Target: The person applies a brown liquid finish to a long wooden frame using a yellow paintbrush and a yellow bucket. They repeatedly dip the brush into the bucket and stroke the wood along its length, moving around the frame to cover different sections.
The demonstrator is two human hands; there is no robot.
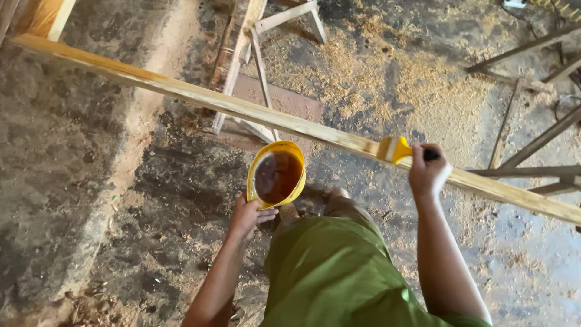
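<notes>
Head; right hand [427, 172] presses brush [394, 149] on plank [254, 112]; left hand [245, 215] holds bowl [276, 174]

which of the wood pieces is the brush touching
The long pale plank running diagonally across the view, raised off the floor. The yellow brush in the right hand rests on it; the darker sticks at right lie apart, untouched.

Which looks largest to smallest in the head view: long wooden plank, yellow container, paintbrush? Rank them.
1. Long wooden plank, spanning nearly the whole frame.
2. Yellow container of brown liquid, in the left hand.
3. Paintbrush, in the right hand.
</notes>
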